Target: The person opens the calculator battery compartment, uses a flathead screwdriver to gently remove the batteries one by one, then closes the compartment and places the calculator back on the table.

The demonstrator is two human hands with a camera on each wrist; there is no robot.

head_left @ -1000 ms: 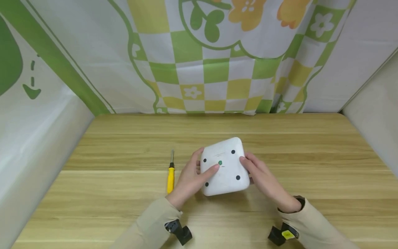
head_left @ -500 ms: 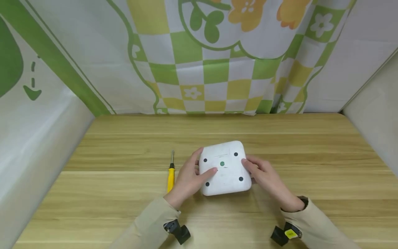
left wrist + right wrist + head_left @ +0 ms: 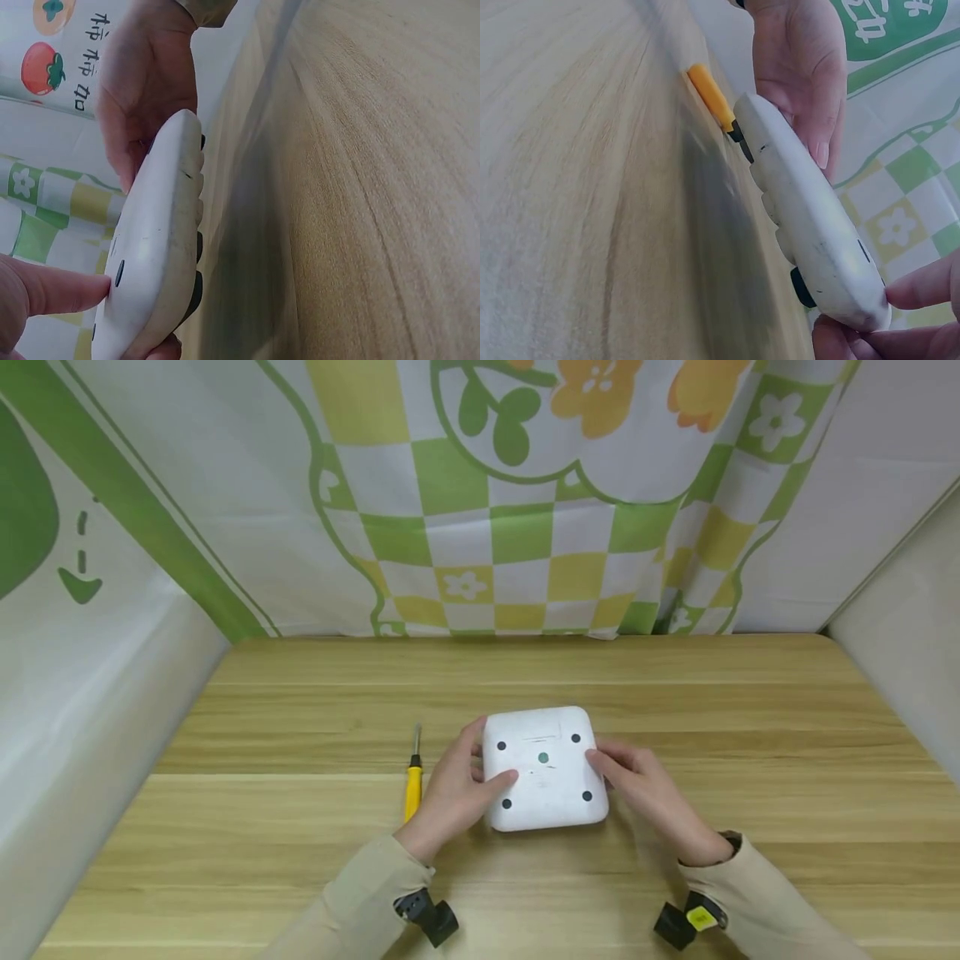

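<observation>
A white rounded-square device (image 3: 546, 789), held level just above the table, shows a face with several round black pads and a green dot. In both wrist views, raised button-like bumps stick out from its table-facing side; its exact kind is unclear. On its left edge, my left hand (image 3: 457, 787) grips it, thumb lying on the upper face and fingers beneath. My right hand (image 3: 645, 787) pinches the right edge, with the thumb on top and the other fingers partly hidden below. Left of the left hand lies a screwdriver (image 3: 413, 785) with a yellow handle.
The wooden table (image 3: 300, 835) runs back to a checked green and yellow curtain (image 3: 517, 560). White side walls stand at the left and right. A black wrist camera (image 3: 427, 917) sits under each sleeve.
The device has turned slightly clockwise and lies squarer and flatter, its far edge lower in the head view. The left thumb has slid away from the green dot. The screwdriver stayed put.
</observation>
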